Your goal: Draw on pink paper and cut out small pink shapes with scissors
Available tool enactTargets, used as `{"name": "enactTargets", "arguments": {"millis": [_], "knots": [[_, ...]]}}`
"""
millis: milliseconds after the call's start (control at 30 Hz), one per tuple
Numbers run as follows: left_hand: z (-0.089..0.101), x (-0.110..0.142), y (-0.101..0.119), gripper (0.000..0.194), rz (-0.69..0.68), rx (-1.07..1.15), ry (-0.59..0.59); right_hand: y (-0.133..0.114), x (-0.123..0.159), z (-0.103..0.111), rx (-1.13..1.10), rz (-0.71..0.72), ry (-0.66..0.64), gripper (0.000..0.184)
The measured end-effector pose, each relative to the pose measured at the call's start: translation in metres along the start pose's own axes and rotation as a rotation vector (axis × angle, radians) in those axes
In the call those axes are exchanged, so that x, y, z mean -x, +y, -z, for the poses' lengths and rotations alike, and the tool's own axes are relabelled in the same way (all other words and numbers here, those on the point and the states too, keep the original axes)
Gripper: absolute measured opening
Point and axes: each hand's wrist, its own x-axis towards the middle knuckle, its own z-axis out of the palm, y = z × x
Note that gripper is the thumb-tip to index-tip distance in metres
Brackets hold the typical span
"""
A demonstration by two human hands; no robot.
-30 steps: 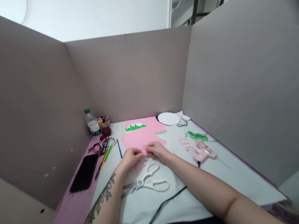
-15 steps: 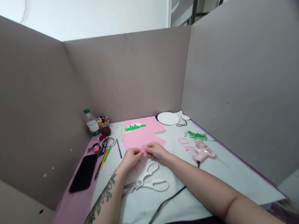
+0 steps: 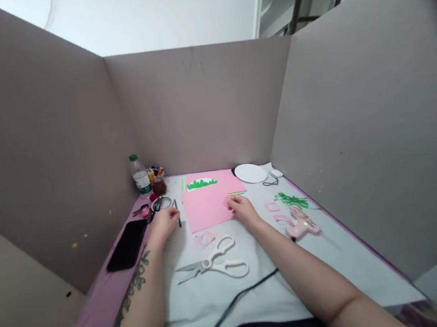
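My right hand (image 3: pixel 243 209) pinches a small pink paper circle (image 3: pixel 226 202) above the right part of a large pink paper sheet (image 3: pixel 207 215). My left hand (image 3: pixel 165 224) is at the sheet's left, fingers curled together. Its fingertips overlap a dark patterned pencil (image 3: pixel 180 223); I cannot tell whether they grip it. Pink paper scraps with cut-outs (image 3: pixel 205 239) lie just in front of the sheet. White-handled scissors (image 3: pixel 210 263) lie partly opened on the white cloth, between my forearms.
A pink glue gun (image 3: pixel 303 228) lies at right beside green strips (image 3: pixel 291 200), its black cord (image 3: pixel 238 294) running to the front edge. At left are a phone (image 3: pixel 127 245), a bottle (image 3: pixel 140 177) and tape roll. Behind stand a white plate (image 3: pixel 250 173) and green paper grass (image 3: pixel 202 183).
My hands were together over the pink paper. They have parted: the left moved left to the pencil, the right moved slightly right with the pink circle. The view shifted a little.
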Motion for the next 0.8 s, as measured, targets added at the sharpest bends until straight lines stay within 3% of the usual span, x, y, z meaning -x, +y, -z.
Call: {"name": "enactTargets", "arguments": {"millis": [100, 233, 333, 467, 667, 800], "knots": [[0.0, 0.008, 0.008, 0.022, -0.032, -0.12, -0.112, 0.005, -0.006, 0.014, 0.214, 0.083, 0.085, 0.019], [-0.015, 0.024, 0.034, 0.026, -0.159, -0.201, -0.329, 0.009, -0.016, 0.03, 0.427, 0.138, 0.124, 0.019], [-0.022, 0.03, 0.039, 0.024, -0.205, -0.293, -0.339, 0.012, -0.022, 0.042, 0.603, 0.105, 0.058, 0.018], [-0.018, 0.029, 0.03, 0.024, -0.195, -0.325, -0.31, 0.017, -0.026, 0.049, 0.714, 0.092, -0.036, 0.012], [-0.013, 0.031, 0.028, 0.037, -0.185, -0.171, -0.502, 0.021, -0.027, 0.046, 0.842, 0.024, -0.091, 0.008], [-0.019, 0.035, 0.033, 0.034, -0.218, -0.103, -0.525, 0.019, -0.03, 0.043, 0.903, -0.057, -0.11, 0.009]]}}
